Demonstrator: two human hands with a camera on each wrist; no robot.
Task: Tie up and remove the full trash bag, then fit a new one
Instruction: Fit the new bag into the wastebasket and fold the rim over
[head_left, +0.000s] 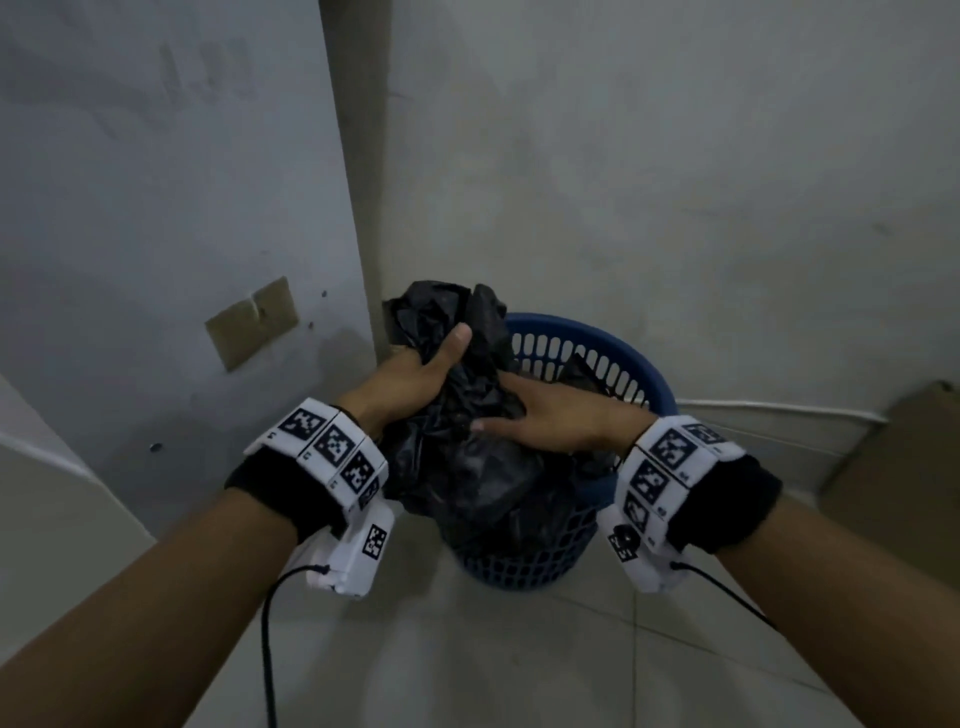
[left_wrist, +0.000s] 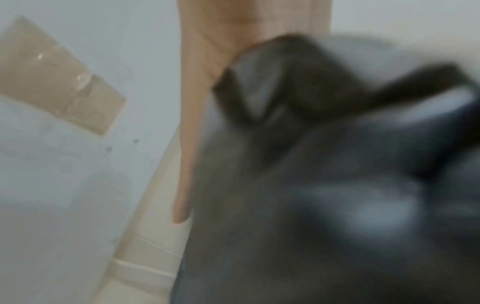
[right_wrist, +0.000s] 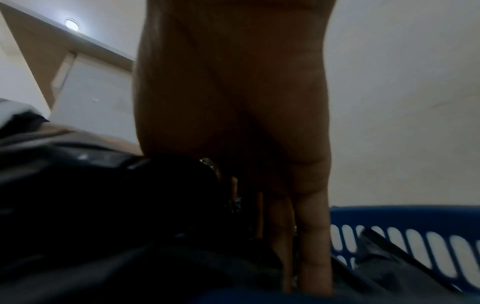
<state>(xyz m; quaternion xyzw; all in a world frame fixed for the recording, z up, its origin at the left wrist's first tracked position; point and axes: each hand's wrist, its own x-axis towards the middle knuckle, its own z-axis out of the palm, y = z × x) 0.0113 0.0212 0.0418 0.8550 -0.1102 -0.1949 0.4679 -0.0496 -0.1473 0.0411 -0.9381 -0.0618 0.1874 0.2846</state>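
Black plastic bunches between two hands as a person gathers the mouth of a full trash bag (head_left: 467, 467) that sits inside a blue slatted basket (head_left: 582, 338) on the tiled floor (head_left: 519, 665), close to the corner where two pale walls meet. The left hand (head_left: 415, 374) is clenched around the bag's gathered top, thumb laid over the crumpled film, lifting that part above the basket rim. The right hand (head_left: 550, 415) rests on the bag just beside it; its fingers (right_wrist: 314, 246) reach down straight between the plastic and the basket's far wall, and the thumb lies flat on the bag, so it appears to be pressing and gathering loose film rather than gripping it. That split makes sense for tying: one hand keeps the neck closed while the other sweeps in the slack still draped near the rim. No knot is visible, so the tying step looks barely begun, and the bag has not left the basket. A taped patch of brown card (head_left: 252, 322) clings to the left wall, and flattened cardboard (head_left: 893, 483) leans at the floor's right edge. The left wrist view is too blurred to add detail, and no replacement bag can be seen.
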